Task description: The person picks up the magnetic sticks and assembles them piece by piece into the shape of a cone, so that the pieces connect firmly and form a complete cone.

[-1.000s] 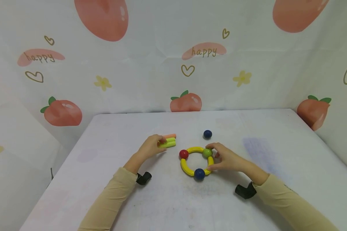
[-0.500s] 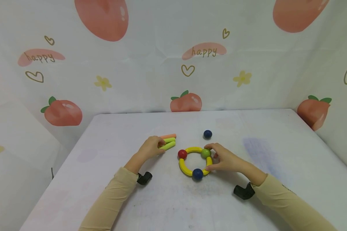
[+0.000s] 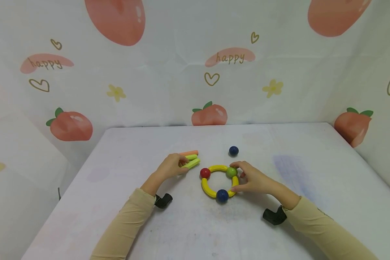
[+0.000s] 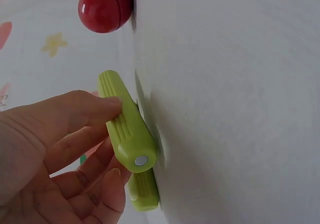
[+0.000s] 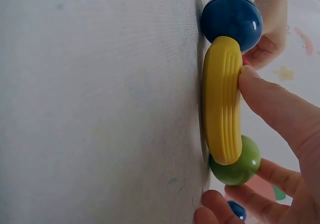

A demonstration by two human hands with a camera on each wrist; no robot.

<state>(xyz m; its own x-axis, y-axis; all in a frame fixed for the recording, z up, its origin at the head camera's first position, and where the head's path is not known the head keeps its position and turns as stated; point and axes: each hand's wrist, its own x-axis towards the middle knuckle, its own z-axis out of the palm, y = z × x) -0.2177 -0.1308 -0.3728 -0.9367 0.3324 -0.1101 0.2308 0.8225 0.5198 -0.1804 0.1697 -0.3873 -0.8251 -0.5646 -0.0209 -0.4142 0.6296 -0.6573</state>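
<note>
My left hand (image 3: 170,166) pinches a yellow-green ribbed magnetic rod (image 4: 127,124) between thumb and fingers; a silvery disc shows in its near end. A second yellow-green rod (image 3: 191,157) lies just behind it, and an orange rod (image 3: 190,153) beyond that. On the table to the right lies a ring of curved yellow rods (image 3: 208,188) joined by a red ball (image 3: 205,173), a green ball (image 3: 231,172) and a dark blue ball (image 3: 222,196). My right hand (image 3: 255,178) holds the ring's right side, thumb on a yellow rod (image 5: 223,104), fingers at the green ball.
A loose dark blue ball (image 3: 233,151) sits behind the ring on the white table (image 3: 188,227). A white cloth with printed peaches (image 3: 209,115) hangs along the table's back edge. Black wrist-worn pieces (image 3: 274,216) hang beneath both sleeves.
The ring slid slightly left with my right hand, then stopped. In my left hand the nearest yellow-green rod turned to slant away from the second one and shifted a little right.
</note>
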